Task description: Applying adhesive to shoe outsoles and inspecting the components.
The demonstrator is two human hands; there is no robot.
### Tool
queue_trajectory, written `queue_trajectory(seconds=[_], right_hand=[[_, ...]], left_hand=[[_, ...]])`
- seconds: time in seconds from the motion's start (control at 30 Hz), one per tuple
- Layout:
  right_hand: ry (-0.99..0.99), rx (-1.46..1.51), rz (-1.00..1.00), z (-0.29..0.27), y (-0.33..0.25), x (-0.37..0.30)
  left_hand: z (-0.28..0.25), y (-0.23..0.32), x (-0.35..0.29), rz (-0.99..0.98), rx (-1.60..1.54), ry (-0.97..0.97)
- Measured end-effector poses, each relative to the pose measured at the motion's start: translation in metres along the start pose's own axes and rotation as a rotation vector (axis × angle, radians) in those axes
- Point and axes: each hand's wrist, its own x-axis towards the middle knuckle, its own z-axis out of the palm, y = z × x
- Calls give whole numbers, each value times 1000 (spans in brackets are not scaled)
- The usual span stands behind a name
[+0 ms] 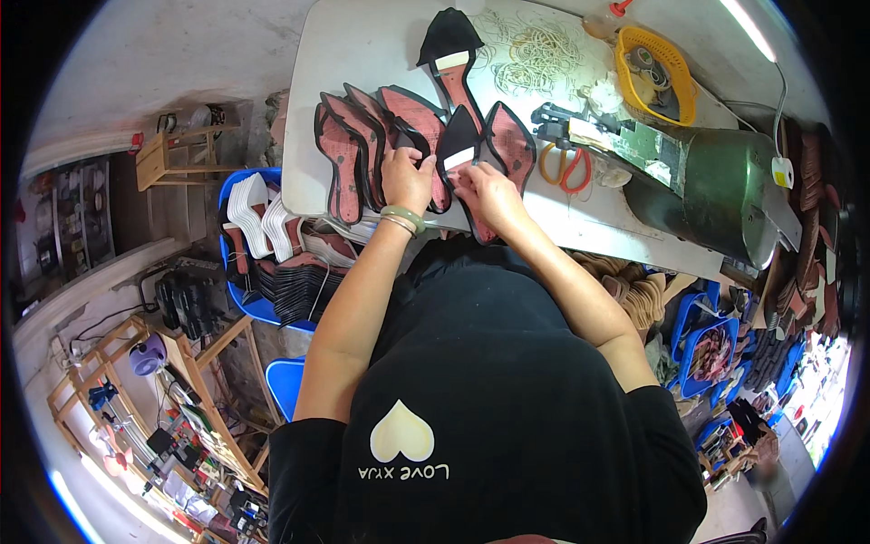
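Note:
Pinkish-red shoe insoles with black edges lie on the white table in front of me. One insole [459, 136] has a black toe covering and a white band, and my right hand [492, 195] grips it at the middle with bent fingers. Beside it my left hand [406, 184] is closed, its thumb and fingertips at the edge of a neighbouring insole [439, 189]. Several insoles [343, 172] fan out, overlapping, to the left. Another one [512, 150] lies just right of my right hand. Farther back is an insole with a black toe piece [450, 38] and white band.
On the table [317, 45] right of the insoles stands a green machine [716, 186], with orange-red-handled scissors [575, 170] beside it. Behind are loose pale loops of cord [535, 59] and a yellow basket [627, 86]. A blue tub [227, 195] of stacked soles stands at left.

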Motion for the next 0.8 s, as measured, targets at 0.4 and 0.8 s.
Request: queue_trajectory(seconds=[0.4, 0.8], right_hand=[[106, 1474, 257, -52, -63, 7], [563, 774, -59, -124, -33, -27]], left_hand=[[-71, 60, -36, -36, -803, -405], [-135, 140, -14, -173, -1256, -200]])
